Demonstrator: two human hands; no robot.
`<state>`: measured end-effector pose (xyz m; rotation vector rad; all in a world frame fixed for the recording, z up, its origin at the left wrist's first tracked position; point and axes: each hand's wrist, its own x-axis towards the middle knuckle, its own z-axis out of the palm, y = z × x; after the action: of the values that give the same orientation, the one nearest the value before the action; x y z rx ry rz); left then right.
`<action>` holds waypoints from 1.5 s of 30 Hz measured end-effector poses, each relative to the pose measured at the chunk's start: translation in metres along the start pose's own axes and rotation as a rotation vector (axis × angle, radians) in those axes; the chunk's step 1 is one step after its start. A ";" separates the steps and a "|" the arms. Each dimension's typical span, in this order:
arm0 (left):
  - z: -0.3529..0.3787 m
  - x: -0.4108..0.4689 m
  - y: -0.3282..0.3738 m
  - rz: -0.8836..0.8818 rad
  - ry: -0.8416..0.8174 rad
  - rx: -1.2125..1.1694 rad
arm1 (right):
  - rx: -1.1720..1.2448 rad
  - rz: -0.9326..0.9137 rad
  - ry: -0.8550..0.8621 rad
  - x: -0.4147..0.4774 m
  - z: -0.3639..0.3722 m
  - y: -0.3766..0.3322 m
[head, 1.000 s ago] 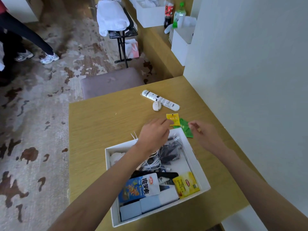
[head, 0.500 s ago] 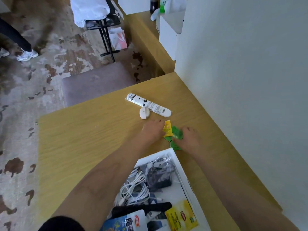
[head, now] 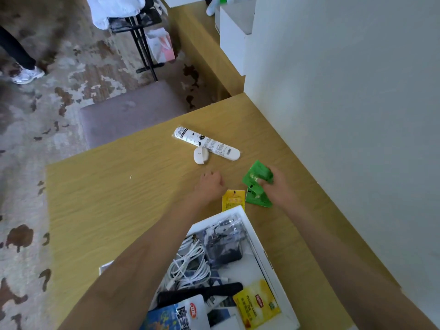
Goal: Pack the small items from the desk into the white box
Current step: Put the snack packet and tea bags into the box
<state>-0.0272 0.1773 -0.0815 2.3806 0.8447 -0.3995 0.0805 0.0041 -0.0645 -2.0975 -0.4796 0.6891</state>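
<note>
Gripping 2 green packets (head: 258, 184) for boxing, right hand (head: 279, 186) clamped them; left hand (head: 210, 185) rested loosely curled, empty, near yellow sachet (head: 232, 200).

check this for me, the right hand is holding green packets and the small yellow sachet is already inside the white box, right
Not quite. The head view shows the right hand gripping the green packets, but the small yellow sachet is not inside the white cardboard box. It lies flat on the wooden desk, just beyond the box's far corner, beside the left hand.
</note>
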 end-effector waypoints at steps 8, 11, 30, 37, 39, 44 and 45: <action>0.001 -0.025 0.011 0.209 -0.183 0.364 | 0.293 -0.018 0.035 -0.057 -0.026 -0.003; -0.002 -0.027 0.013 0.148 -0.229 0.379 | 0.297 -0.005 -0.004 -0.073 -0.030 0.000; -0.006 -0.015 0.015 0.181 -0.195 0.245 | 0.182 -0.002 -0.011 -0.086 -0.035 0.002; -0.004 0.000 0.015 0.096 -0.220 0.286 | 0.166 0.005 -0.041 -0.070 -0.016 0.015; -0.004 0.002 0.018 0.069 -0.232 0.273 | 0.151 0.017 -0.044 -0.068 -0.014 0.019; -0.008 0.004 0.014 0.061 -0.169 0.178 | 0.135 0.011 -0.008 -0.068 -0.018 0.016; -0.009 0.003 0.013 0.063 -0.167 0.165 | 0.138 0.008 0.001 -0.067 -0.020 0.015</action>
<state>-0.0160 0.1762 -0.0707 2.4752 0.6822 -0.6555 0.0421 -0.0540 -0.0473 -1.9711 -0.4111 0.7062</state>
